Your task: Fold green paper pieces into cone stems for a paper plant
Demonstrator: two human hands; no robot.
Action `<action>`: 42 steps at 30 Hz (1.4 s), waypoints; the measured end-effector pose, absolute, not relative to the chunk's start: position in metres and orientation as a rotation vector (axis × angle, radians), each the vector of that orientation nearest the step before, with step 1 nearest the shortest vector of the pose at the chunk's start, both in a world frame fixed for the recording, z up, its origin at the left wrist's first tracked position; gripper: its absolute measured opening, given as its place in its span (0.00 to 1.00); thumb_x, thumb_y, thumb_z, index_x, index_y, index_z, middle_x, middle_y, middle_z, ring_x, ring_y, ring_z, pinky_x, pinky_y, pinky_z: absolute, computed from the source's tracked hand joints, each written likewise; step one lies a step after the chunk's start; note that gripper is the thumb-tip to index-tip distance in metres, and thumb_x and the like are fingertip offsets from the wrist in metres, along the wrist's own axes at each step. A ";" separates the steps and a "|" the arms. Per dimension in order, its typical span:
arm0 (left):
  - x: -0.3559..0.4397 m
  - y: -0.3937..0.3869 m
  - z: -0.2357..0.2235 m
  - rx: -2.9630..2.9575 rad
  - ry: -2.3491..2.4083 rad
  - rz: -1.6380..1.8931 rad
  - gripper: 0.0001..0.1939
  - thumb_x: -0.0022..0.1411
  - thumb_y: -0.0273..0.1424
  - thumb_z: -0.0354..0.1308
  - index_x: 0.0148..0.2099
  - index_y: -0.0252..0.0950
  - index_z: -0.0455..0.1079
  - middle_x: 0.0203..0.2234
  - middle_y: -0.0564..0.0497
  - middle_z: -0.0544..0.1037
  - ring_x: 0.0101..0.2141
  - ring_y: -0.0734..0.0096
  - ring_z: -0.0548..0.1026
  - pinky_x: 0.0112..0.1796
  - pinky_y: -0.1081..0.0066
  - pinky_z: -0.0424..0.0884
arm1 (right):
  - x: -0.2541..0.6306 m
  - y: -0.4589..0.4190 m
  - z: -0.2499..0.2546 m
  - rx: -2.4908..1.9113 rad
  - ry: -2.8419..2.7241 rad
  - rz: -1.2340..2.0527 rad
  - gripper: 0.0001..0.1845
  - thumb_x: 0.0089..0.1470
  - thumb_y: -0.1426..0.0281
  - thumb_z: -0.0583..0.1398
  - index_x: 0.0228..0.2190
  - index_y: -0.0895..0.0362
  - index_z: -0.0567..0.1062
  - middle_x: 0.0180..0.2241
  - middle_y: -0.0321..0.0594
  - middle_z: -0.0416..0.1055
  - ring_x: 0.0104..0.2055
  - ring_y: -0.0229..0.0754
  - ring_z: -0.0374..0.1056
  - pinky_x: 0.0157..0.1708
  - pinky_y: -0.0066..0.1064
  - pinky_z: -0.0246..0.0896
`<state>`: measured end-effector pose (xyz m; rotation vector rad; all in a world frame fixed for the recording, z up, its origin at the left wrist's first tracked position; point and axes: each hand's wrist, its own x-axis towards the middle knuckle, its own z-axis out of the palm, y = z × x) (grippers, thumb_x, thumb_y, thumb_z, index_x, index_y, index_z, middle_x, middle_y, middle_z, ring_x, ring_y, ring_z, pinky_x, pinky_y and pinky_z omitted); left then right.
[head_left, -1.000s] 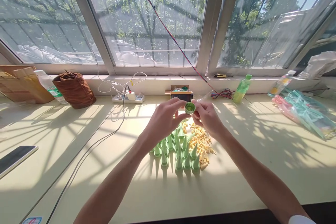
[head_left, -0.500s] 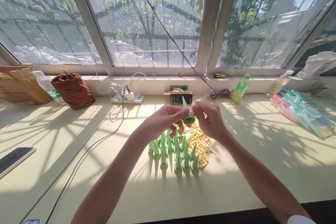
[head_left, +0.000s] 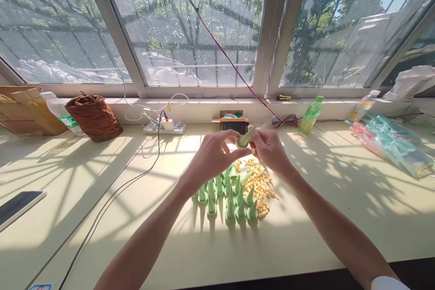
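Observation:
A small hollow green cone (head_left: 244, 140) is held above the table, tilted with its wide base toward the left and its point toward the right. My left hand (head_left: 217, 152) has its thumb and index finger curved around the base end. The narrow end is pinched in the fingers of my right hand (head_left: 270, 147), which partly hide it. Below my hands, several similar green cones (head_left: 230, 210) stand upright in rows, a few hidden behind my left hand. Beside them on the right lies a pile of small yellowish pegs (head_left: 260, 183).
Behind my hands are a small open box (head_left: 234, 123) and a power strip (head_left: 165, 129) with cables. A brown pouch (head_left: 94, 118) and a phone (head_left: 20, 208) are at left. To the right are a green bottle (head_left: 311, 115) and plastic packets (head_left: 390, 142).
The green cone has turned from pointing up to lying tilted toward the right. My left hand has shifted its fingers around the base, and my right hand has moved onto the narrow end.

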<state>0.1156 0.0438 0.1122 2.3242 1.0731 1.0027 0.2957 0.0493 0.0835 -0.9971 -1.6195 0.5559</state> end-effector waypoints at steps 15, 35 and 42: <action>0.114 0.042 0.119 1.748 0.815 0.795 0.16 0.57 0.42 0.66 0.35 0.32 0.73 0.24 0.52 0.74 0.22 0.78 0.69 0.18 0.79 0.63 | 0.291 0.036 0.087 -0.929 -1.664 0.402 0.26 0.65 0.55 0.51 0.20 0.55 0.61 0.17 0.31 0.57 0.18 0.32 0.54 0.19 0.26 0.48; 0.110 0.043 0.123 1.594 0.695 0.624 0.28 0.67 0.52 0.49 0.37 0.29 0.72 0.37 0.40 0.77 0.24 0.74 0.74 0.16 0.79 0.64 | 0.298 0.035 0.096 -0.933 -1.695 0.365 0.27 0.66 0.56 0.51 0.19 0.56 0.62 0.16 0.30 0.58 0.19 0.31 0.54 0.21 0.26 0.48; 0.111 0.041 0.123 1.708 0.654 0.687 0.17 0.61 0.42 0.63 0.41 0.31 0.73 0.32 0.48 0.73 0.26 0.75 0.74 0.18 0.80 0.65 | 0.295 0.034 0.096 -0.928 -1.822 0.134 0.25 0.67 0.60 0.49 0.19 0.56 0.59 0.17 0.29 0.55 0.20 0.31 0.49 0.23 0.26 0.46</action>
